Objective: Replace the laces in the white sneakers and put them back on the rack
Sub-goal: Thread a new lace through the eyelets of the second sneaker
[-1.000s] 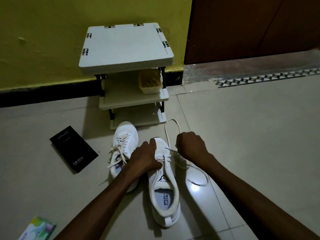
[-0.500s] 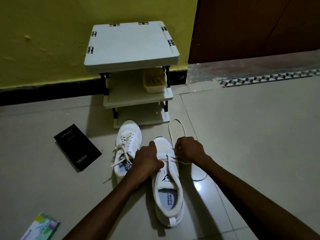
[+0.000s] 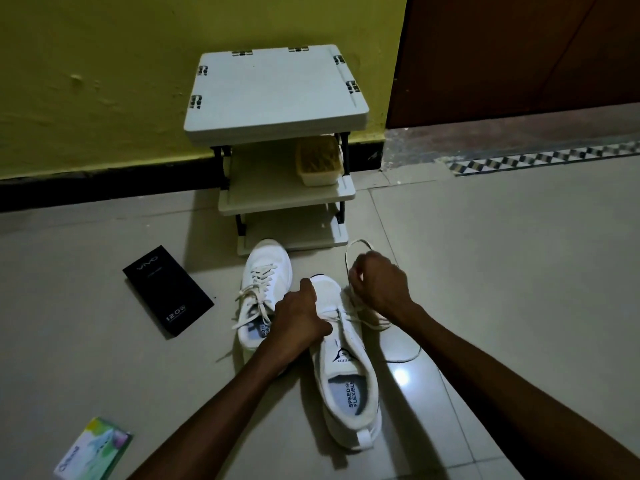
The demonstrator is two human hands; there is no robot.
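Yellow tub (image 3: 317,163) on rack (image 3: 277,95), contents unclear; right hand (image 3: 379,287) pinching lace (image 3: 349,252), left hand (image 3: 299,318) clasping sneaker (image 3: 349,368).

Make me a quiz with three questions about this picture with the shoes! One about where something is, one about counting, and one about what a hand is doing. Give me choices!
1. Where is the black box?
A. On the floor, left of the sneakers
B. On the rack's top shelf
C. Inside a sneaker

2. How many white sneakers are on the floor?
A. One
B. Two
C. Four

3. What is the right hand doing?
A. Resting flat on the floor
B. Holding the black box
C. Pulling a lace up from the sneaker

Answers:
1. A, the box lies on the tiles left of the laced sneaker.
2. B, one laced sneaker sits beside the sneaker being laced, in front of the rack.
3. C, its fingers pinch the lace, which loops above it, while the left hand presses on the sneaker.
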